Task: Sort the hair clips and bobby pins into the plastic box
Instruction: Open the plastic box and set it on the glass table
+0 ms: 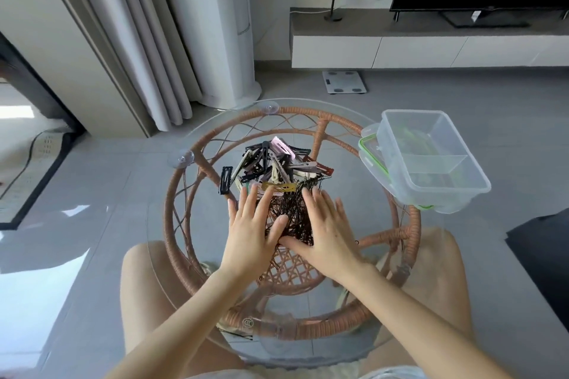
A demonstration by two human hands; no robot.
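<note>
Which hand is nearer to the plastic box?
Right. The right hand rests on the bobby pins, left of the box; the left hand rests farther left.

left hand (255, 224): palm down, fingers straight and spread, pointing away from the body | right hand (328, 226): palm down, fingers straight, slightly fanned | thumbs (277, 226): angled inward, tips close together | forearms (197, 311): bare, converging from the lower edge | thighs (144, 286): bare, one either side
</note>
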